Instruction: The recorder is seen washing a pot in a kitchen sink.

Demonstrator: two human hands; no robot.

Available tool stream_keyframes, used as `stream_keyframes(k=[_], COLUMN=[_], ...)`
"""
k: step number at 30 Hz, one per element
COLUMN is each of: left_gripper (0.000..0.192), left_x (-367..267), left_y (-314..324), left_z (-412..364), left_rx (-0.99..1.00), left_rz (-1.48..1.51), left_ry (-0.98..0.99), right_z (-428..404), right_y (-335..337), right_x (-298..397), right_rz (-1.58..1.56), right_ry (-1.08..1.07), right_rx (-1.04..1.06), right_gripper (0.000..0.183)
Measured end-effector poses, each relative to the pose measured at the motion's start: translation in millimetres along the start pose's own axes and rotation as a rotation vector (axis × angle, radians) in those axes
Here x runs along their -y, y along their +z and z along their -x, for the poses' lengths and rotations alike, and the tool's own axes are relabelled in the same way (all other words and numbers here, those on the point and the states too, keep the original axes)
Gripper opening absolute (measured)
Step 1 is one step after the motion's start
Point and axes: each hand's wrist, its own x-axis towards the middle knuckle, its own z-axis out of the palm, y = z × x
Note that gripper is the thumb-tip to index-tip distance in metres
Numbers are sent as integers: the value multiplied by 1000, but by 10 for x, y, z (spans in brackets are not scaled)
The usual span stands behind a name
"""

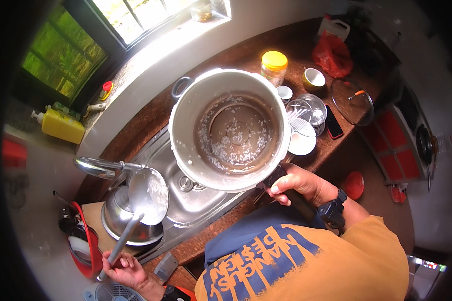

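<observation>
My right hand (295,184) grips the black handle (273,177) of a large metal pot (229,182), lifted over the right part of the sink. White rice grains (245,131) are scattered on the pot's brown-stained bottom, with a few stuck to its wall. In my left hand (126,269) is the long grey handle of a metal ladle (149,195). Pale residue clings to the bowl of the ladle, which is held above an upturned steel bowl (115,214) and left of the pot.
A chrome faucet (101,165) arches beside the steel sink (196,203). Right of the pot are a yellow-lidded jar (274,62), wire racks (309,109), a white plate (303,145), a phone (334,122) and a glass lid (356,109). A red basin (94,259) holds dishes at left.
</observation>
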Motion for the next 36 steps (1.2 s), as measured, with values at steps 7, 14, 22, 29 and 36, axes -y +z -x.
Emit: stream_keyframes(k=[7,14,22,29,36], left_gripper=[27,26,25,23,23], left_x=[-84,-266,-338,-357,-347], left_y=[-26,-632,-1065,-1204,-1297], left_z=[270,666,1049,1089,1027], left_rx=[-118,-193,-334,-485,-488], left_rz=[-10,-27,6,-70,-157], left_ry=[33,105,108,145,153], right_z=[-259,-961,-1756,-2076,-2295], right_y=[126,619,703,648,478], right_x=[-36,-428,-1168,-1376,-1652], right_rz=[23,75,-52,1,-130], right_ry=[60,298,410,378,416], right_rx=[42,122,81,30,91], right_gripper=[23,14,8,7,7])
